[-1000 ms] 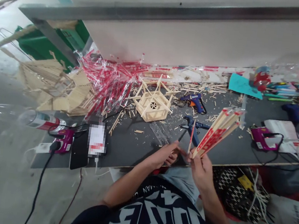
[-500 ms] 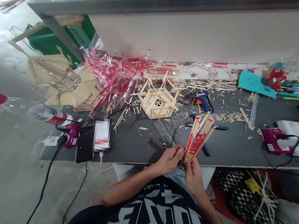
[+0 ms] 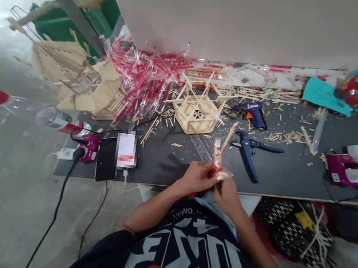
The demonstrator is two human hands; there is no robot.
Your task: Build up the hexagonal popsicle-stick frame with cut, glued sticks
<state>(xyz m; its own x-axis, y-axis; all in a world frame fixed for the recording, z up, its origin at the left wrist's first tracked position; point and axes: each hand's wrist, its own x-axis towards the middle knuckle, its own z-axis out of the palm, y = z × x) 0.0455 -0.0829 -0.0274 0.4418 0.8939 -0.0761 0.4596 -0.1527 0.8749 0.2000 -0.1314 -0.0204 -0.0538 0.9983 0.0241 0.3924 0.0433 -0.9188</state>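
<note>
My left hand (image 3: 197, 176) and my right hand (image 3: 226, 194) meet above the table's front edge, fingers closed around wooden chopsticks (image 3: 229, 134) in clear plastic sleeves with red print. A bare stick end points up and away from me; crumpled wrapper (image 3: 217, 165) shows between the hands. The sticks' lower ends are hidden by my fingers. Right of the hands lies a blue-handled cutter (image 3: 250, 156). Beyond them stands a six-sided model made of wooden sticks (image 3: 195, 121), with a blue glue gun (image 3: 254, 114) to its right.
A heap of red-printed wrappers (image 3: 147, 77) lies at the back, beside a larger stick model (image 3: 90, 82). Cut stick pieces (image 3: 289, 136) litter the grey table (image 3: 161, 167). Purple power adapters (image 3: 88, 148), a phone (image 3: 106, 164) and plastic bottles (image 3: 63, 121) sit near the edges.
The fanned chopstick bundle has tipped lower and turned in my hands, so fewer sticks show and the wrapper looks crumpled. The cutter is now uncovered. The view has tilted down.
</note>
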